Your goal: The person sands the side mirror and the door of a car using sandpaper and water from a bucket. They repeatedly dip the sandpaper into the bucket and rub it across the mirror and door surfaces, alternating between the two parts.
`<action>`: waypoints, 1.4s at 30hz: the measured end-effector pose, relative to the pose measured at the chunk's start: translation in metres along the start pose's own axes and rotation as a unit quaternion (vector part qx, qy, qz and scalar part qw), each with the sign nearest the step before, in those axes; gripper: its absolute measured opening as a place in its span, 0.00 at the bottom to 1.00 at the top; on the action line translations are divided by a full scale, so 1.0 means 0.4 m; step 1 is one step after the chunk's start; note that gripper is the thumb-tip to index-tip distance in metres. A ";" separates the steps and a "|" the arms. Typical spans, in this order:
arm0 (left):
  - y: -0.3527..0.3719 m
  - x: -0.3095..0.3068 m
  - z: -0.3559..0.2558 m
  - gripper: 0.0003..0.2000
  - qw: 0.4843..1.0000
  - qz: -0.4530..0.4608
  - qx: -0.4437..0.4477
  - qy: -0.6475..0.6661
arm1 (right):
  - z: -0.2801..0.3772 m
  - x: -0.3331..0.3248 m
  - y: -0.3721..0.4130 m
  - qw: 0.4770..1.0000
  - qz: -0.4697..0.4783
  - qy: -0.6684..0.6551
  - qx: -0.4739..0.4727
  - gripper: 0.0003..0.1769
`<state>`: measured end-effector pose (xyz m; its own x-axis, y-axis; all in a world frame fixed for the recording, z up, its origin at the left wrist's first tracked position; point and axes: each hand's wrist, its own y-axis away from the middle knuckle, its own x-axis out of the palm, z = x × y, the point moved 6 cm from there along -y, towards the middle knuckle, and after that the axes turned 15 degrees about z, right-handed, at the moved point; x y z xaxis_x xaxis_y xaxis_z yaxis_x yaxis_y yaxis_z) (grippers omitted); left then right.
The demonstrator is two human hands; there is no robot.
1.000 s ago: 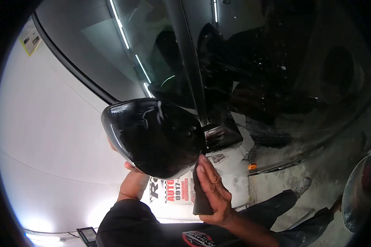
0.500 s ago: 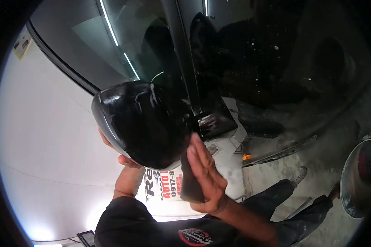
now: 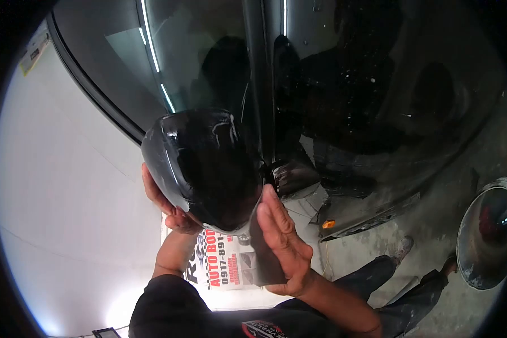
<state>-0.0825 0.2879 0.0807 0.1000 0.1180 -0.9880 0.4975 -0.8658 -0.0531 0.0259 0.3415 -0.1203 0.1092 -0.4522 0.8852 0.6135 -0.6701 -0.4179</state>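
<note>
A glossy black side mirror (image 3: 203,169), with wet-looking streaks on its cover, sticks out from the dark car door. My left hand (image 3: 172,205) grips the mirror's outer edge from behind and below, its fingers partly hidden. A dark grey sheet (image 3: 266,259) that looks like sandpaper lies under the palm and fingers of my right hand (image 3: 284,236). With fingers extended and close together, this hand presses the sheet against the lower right edge of the mirror, near its mount (image 3: 293,174).
Drops speckle the dark car panel (image 3: 372,101). An orange side light (image 3: 328,224) sits low on the car. At right, a bucket (image 3: 481,236) stands on the grey floor with something reddish in it. A printed poster (image 3: 225,270) is behind my arms.
The view has shifted, so the mirror appears slightly further right. More of my left fingers shows at its edge. My right hand keeps the sheet at the mirror's lower right edge.
</note>
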 end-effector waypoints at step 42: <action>0.006 0.018 -0.022 0.54 0.997 0.033 0.060 -0.037 | 0.049 -0.145 -0.171 0.990 -0.029 -0.135 -0.020 0.28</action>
<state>-0.0729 0.2908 0.0745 0.0628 0.0260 -0.9977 0.3849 -0.9230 0.0002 -0.0071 0.4251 -0.1391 0.2836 -0.2419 0.9279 0.5947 -0.7148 -0.3681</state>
